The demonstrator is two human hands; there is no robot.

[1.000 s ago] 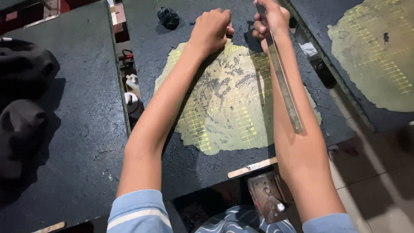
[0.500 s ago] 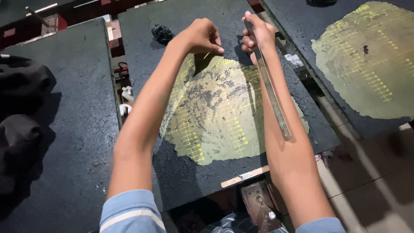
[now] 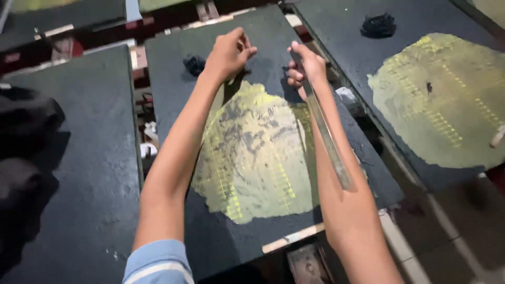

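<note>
1. Your left forearm is covering the left edge of the yellow-green sheet point(image 3: 258, 158); the outline there isn't readable.
2. Your right hand point(image 3: 306, 68) is wrapping the top of the long metal strip point(image 3: 326, 138), hiding that end. Can't tell where the strip is ending under the fingers.
3. Your left hand point(image 3: 227, 53) is curling inward; what the fingertips are pinching is too small to tell.
4. The second sheet point(image 3: 436, 100) is running off the right edge.
5. The dark bundle point(image 3: 26, 126) at left is getting cropped and is sitting in shadow.
6. The bottom edge is cutting off both sleeves.
</note>
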